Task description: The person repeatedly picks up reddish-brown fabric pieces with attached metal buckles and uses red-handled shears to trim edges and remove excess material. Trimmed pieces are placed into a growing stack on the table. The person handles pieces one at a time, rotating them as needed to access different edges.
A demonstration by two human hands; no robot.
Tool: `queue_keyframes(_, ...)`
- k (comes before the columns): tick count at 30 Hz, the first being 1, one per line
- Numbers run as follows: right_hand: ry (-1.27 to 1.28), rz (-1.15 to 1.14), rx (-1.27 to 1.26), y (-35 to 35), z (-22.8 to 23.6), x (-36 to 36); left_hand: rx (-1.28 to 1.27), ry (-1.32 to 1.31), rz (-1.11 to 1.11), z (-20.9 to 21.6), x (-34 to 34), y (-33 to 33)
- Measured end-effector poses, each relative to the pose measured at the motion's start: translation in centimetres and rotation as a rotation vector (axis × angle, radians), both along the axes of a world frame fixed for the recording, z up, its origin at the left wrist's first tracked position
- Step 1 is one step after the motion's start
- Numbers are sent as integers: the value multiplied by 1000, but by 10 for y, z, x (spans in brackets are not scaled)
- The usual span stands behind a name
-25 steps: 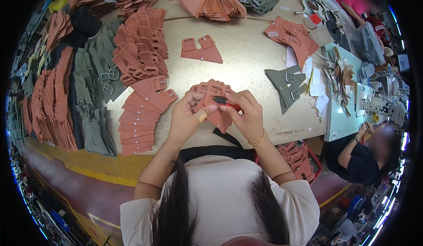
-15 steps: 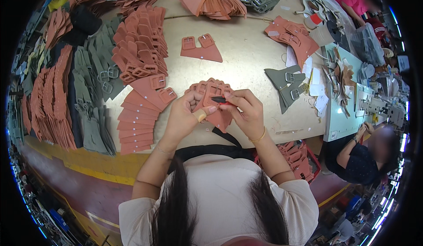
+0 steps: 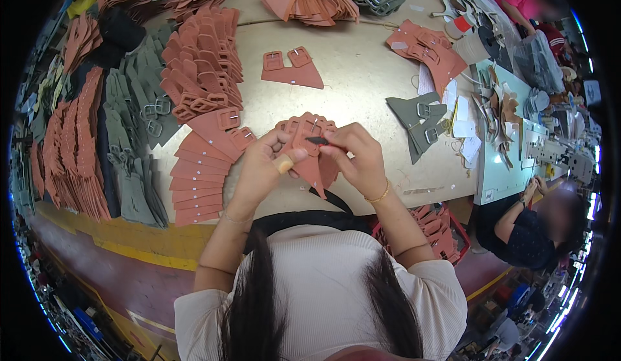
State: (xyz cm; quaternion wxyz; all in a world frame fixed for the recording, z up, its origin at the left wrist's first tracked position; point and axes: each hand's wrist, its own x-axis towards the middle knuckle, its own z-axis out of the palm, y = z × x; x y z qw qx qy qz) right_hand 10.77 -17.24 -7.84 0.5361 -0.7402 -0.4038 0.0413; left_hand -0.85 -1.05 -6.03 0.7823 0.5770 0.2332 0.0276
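Spreading across most of the view, the pale beige worktable [image 3: 362, 70] carries heaps of cut leather-like pieces and sits inside a crowded workshop, with a yellow-edged bench front [image 3: 116, 248] along its near side and a pale green sewing station [image 3: 511, 167] to its right.

At the table's near edge, the left hand [image 3: 262, 167] is closed around a bundle of terracotta strap pieces with metal buckles [image 3: 310, 151], its thumb wrapped in tan tape and pressed on the front of the bundle. The right hand [image 3: 359, 157] is pinched shut on a small dark blade-like tool [image 3: 317, 140], whose tip touches the top piece of the bundle. Both hands hover just above the table, close together.

Left of the bundle, a fanned row of flat terracotta pieces [image 3: 194, 180] lies overlapped, and beyond it rises a taller stack of buckled terracotta straps [image 3: 200, 70]. Further left stand olive-green buckled pieces [image 3: 136, 128]. Behind the bundle lie two loose terracotta buckled pieces [image 3: 291, 70]; to its right sits a small pile of grey-green buckled pieces [image 3: 417, 118].

Right of the table, another person in a dark top [image 3: 524, 232] sits at the sewing station. A red crate of terracotta pieces [image 3: 440, 225] rests below the table's near right corner.
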Motion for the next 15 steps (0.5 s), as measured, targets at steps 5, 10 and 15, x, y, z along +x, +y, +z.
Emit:
queue_keyframes(5,511,-95,195,7,2,-9,-194,-96,154,-3,0,-2)
queue_keyframes(10,524,2,-63,16,3,-22,-60,-124,186,-8,-1,-10)
queue_keyframes(15,780,109,-50,24,3,-24,-197,-135,221,-12,-4,-11)
